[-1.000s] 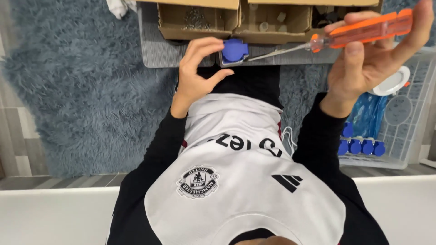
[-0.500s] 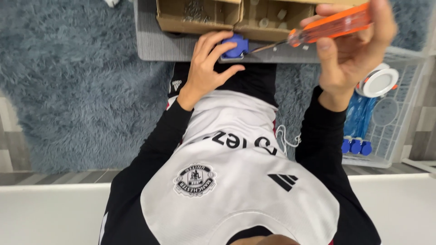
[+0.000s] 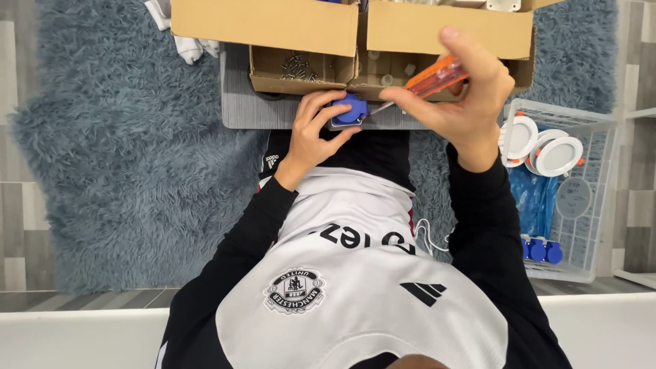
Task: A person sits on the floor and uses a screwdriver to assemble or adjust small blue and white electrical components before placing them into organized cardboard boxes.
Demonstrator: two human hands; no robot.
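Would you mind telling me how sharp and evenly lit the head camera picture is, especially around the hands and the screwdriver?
Head view: soft, even indoor light with no hard shadows; the left hand on the blue socket is sharp, the right hand and orange screwdriver only slightly soft; a faint sheen on the screwdriver handle; the white round lamps in the wire basket look bright but not blown out.

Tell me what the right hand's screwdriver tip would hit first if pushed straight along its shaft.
Held in the right hand, the orange-handled screwdriver points at the round blue plastic socket gripped by the left hand; it would probably meet that first.
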